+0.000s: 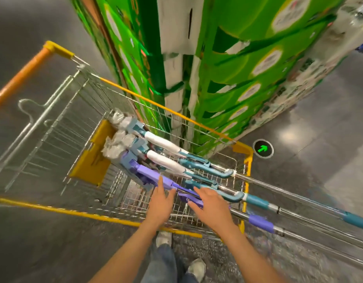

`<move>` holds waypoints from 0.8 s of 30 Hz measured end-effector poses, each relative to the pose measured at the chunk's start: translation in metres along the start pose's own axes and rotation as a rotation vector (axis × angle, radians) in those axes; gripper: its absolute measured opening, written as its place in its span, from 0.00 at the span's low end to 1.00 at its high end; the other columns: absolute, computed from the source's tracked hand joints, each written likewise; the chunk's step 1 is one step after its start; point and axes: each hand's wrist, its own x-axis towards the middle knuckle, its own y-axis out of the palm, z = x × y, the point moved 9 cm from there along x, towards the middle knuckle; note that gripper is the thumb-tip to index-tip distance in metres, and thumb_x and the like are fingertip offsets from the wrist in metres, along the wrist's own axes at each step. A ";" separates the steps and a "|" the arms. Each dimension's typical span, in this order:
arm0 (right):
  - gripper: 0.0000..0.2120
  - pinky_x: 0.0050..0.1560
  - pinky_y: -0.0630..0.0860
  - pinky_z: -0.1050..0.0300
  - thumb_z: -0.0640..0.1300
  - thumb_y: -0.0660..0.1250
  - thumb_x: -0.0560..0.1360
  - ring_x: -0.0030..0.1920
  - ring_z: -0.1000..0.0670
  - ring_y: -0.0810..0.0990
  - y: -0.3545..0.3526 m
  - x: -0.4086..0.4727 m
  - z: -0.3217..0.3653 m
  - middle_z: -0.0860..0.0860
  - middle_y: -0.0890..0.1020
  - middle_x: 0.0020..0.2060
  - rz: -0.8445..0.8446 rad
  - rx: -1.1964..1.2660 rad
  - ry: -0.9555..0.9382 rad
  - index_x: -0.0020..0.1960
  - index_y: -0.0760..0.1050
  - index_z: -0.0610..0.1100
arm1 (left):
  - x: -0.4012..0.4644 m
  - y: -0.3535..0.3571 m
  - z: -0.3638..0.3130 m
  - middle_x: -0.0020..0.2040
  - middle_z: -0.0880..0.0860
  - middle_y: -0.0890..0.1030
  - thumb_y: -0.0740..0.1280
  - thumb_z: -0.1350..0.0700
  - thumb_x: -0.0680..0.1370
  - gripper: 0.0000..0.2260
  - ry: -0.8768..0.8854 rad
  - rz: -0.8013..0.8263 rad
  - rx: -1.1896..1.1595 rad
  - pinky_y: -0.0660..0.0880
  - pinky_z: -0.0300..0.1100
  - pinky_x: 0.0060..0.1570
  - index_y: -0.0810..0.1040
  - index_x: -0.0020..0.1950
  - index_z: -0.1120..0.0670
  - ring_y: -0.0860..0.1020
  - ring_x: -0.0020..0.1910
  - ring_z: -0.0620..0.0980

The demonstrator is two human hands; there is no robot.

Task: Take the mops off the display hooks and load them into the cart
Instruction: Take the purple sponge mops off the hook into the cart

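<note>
A wire shopping cart point(54, 127) with yellow trim stands below me. Three mops lie lengthwise in it, heads toward the child seat, handles sticking out over the near right end. Two are teal and white point(166, 144), point(170, 162); the nearest one is purple point(150, 176). My left hand point(161, 203) hovers over the purple mop with straight fingers, fingertips touching its body. My right hand point(211, 205) lies flat with spread fingers on the purple mop's lever part, beside a teal grip. No display hooks are in view.
A tall stack of green cartons point(237, 58) stands right behind the cart's far side. A round floor marker with a green arrow point(263, 149) lies by the cart's corner. Grey floor spreads to the left and right. My legs and shoes point(164, 237) are just below the cart.
</note>
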 end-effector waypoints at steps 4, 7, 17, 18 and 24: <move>0.32 0.66 0.72 0.51 0.68 0.51 0.81 0.72 0.49 0.70 0.021 0.018 -0.013 0.53 0.70 0.74 0.046 -0.030 0.050 0.79 0.60 0.54 | 0.031 0.015 0.012 0.73 0.72 0.66 0.60 0.40 0.81 0.44 -0.101 -0.044 -0.216 0.73 0.61 0.61 0.28 0.79 0.49 0.73 0.66 0.70; 0.31 0.61 0.75 0.51 0.69 0.48 0.80 0.68 0.48 0.74 0.032 0.027 -0.019 0.52 0.73 0.71 0.058 -0.096 0.057 0.79 0.60 0.56 | 0.039 0.021 0.013 0.79 0.65 0.60 0.62 0.45 0.83 0.44 -0.186 -0.099 -0.354 0.69 0.52 0.69 0.27 0.78 0.53 0.68 0.73 0.65; 0.27 0.41 0.70 0.54 0.68 0.48 0.81 0.58 0.49 0.80 0.033 0.037 -0.017 0.51 0.79 0.61 0.066 -0.208 0.025 0.78 0.57 0.63 | 0.055 0.048 0.024 0.64 0.64 0.76 0.60 0.58 0.84 0.39 -0.420 -0.155 -0.659 0.77 0.61 0.59 0.30 0.79 0.46 0.80 0.55 0.64; 0.27 0.42 0.70 0.54 0.69 0.50 0.80 0.58 0.49 0.80 0.032 0.037 -0.018 0.51 0.80 0.61 0.065 -0.200 0.023 0.78 0.57 0.64 | 0.054 0.047 0.024 0.63 0.62 0.76 0.60 0.59 0.84 0.39 -0.436 -0.158 -0.725 0.78 0.61 0.59 0.31 0.80 0.44 0.80 0.55 0.64; 0.26 0.36 0.69 0.56 0.69 0.51 0.80 0.50 0.52 0.82 0.016 0.026 -0.017 0.55 0.84 0.54 0.028 -0.187 0.028 0.76 0.62 0.64 | 0.044 0.041 0.020 0.72 0.60 0.71 0.61 0.63 0.84 0.40 -0.413 -0.144 -0.870 0.80 0.57 0.52 0.33 0.80 0.41 0.80 0.53 0.60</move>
